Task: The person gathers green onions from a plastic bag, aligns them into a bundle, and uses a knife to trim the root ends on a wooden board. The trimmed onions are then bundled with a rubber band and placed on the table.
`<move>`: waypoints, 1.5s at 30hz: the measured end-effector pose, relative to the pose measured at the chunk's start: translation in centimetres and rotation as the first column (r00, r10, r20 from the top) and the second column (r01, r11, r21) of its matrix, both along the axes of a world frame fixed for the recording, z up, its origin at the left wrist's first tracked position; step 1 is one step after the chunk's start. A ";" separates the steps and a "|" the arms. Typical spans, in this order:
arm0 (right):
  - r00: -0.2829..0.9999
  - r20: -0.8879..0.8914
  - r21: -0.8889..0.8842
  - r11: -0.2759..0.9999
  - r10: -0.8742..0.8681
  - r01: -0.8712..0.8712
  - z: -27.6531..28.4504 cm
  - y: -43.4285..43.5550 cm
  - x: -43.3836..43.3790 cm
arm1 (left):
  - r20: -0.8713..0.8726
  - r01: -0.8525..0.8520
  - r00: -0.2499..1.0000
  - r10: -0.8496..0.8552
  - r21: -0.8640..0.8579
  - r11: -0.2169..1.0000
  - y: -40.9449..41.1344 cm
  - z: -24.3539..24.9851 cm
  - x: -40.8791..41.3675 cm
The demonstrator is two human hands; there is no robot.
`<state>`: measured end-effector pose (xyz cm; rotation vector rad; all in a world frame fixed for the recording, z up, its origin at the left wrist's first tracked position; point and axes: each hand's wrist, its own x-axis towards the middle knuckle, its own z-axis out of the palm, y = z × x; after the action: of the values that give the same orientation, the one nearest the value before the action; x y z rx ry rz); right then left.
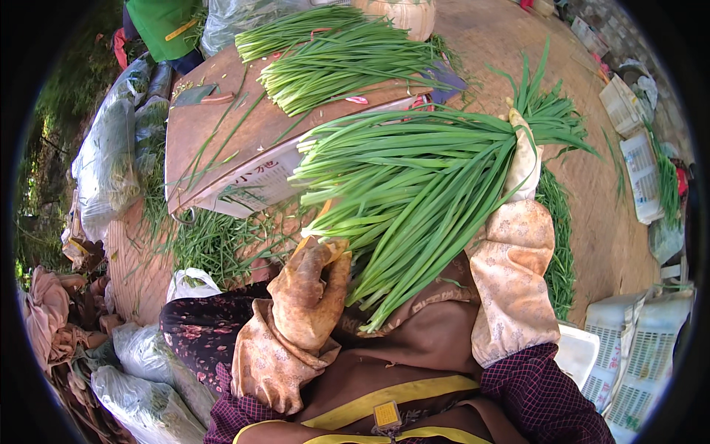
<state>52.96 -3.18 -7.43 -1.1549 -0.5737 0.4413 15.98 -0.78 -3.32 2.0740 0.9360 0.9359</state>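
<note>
My right hand point(522, 147), in a pale glove, is closed around the leafy end of a large bunch of garlic chives point(410, 161). The pale stem ends fan out toward the left, and some leaves droop over my brown apron point(410, 355). At the lower stem ends is my left hand point(310, 288), in a stained, yellowish glove. Its fingers are bent at the stems, but whether they grip any is hidden. Two more chive bunches point(344, 66) lie on a brown board point(222, 133) atop a white box point(260, 177) that bears writing.
A cleaver point(194, 95) lies on the board's left side. Loose chive leaves point(216, 250) litter the floor point(610, 222). Plastic-wrapped bundles point(108, 150) line the left. White crates point(638, 344) stand at right. A person in a green apron point(163, 28) is at the far left.
</note>
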 end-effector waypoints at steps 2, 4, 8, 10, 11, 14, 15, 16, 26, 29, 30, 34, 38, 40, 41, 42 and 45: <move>1.000 -0.017 -0.005 1.000 0.017 -0.017 -0.3 0.0 0.2 | 0.099 -0.171 0.974 0.205 -0.276 0.946 -0.3 -1.0 -1.4; 0.998 -0.058 0.038 0.999 0.010 -0.008 -0.5 0.0 -0.2 | 0.281 -0.218 0.849 0.447 -0.584 0.782 0.0 -1.1 -2.2; 0.991 -0.111 0.004 0.997 -0.070 0.071 0.9 -0.5 -1.3 | 0.389 -0.496 0.628 0.674 -0.468 0.731 5.2 -1.9 -9.0; 0.979 -0.201 0.020 0.999 -0.028 0.033 0.6 -0.3 -1.6 | 0.385 -0.569 0.500 0.776 -0.529 0.629 7.0 -2.2 -12.9; 0.971 -0.238 0.028 0.999 -0.009 0.016 0.6 -0.1 -1.6 | 0.372 -0.582 0.496 0.785 -0.529 0.618 6.9 -1.8 -12.9; 0.975 -0.221 0.034 0.999 0.010 -0.002 0.1 -0.3 -1.0 | 0.171 -0.313 0.854 0.491 -0.584 0.749 2.4 1.0 -7.5; 0.977 -0.212 0.045 0.999 0.031 -0.022 0.0 -0.1 -1.2 | 0.140 -0.279 0.882 0.450 -0.614 0.738 0.7 1.3 -6.0; 0.978 -0.209 0.030 0.999 -0.005 0.012 0.1 0.2 -1.5 | 0.095 -0.209 0.950 0.297 -0.514 0.832 -0.4 0.6 -6.0; 0.985 -0.164 -0.037 0.998 -0.054 0.049 0.2 0.1 -1.5 | 0.330 -0.322 0.882 0.336 -0.099 0.942 3.2 -2.4 -3.4; 0.982 -0.181 0.049 0.997 -0.057 0.067 -0.5 -0.9 -0.8 | 0.234 -0.407 0.795 0.560 -0.480 0.777 4.8 -1.0 -7.3; 0.971 -0.240 0.057 0.998 -0.015 0.029 0.4 -1.0 -1.7 | 0.075 -0.439 0.848 0.524 -0.455 0.775 4.2 -0.5 -8.2; 0.966 -0.247 0.080 0.995 0.074 -0.056 0.3 -0.5 -2.1 | 0.115 -0.091 0.975 0.190 -0.576 0.812 0.2 -0.9 -5.3; 0.972 -0.219 0.028 0.996 0.086 -0.082 -0.8 -0.2 -0.8 | -0.005 -0.095 0.993 0.119 -0.638 0.764 -0.4 -2.1 -2.7; 0.969 -0.219 -0.010 0.993 0.116 -0.122 -0.8 -0.5 -0.6 | -0.023 -0.110 0.993 0.113 -0.479 0.871 -0.2 -2.8 -2.5; 0.971 -0.225 0.020 0.996 0.084 -0.082 -1.0 -0.6 -0.8 | -0.048 -0.112 0.994 0.102 -0.312 0.943 -0.3 -2.6 -2.6; 0.970 -0.238 0.052 0.998 0.052 -0.041 -0.9 -0.5 -1.3 | -0.080 -0.105 0.992 0.095 -0.133 0.985 -0.4 -2.3 -2.8; 0.969 -0.246 0.019 1.000 -0.009 0.014 -0.8 -0.6 -1.5 | 0.025 -0.337 0.935 0.355 -0.257 0.906 1.9 -3.6 -7.6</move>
<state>51.50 -3.77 -8.21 -1.0645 -0.3548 0.5581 8.36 1.13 -6.92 1.6821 1.3405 1.0048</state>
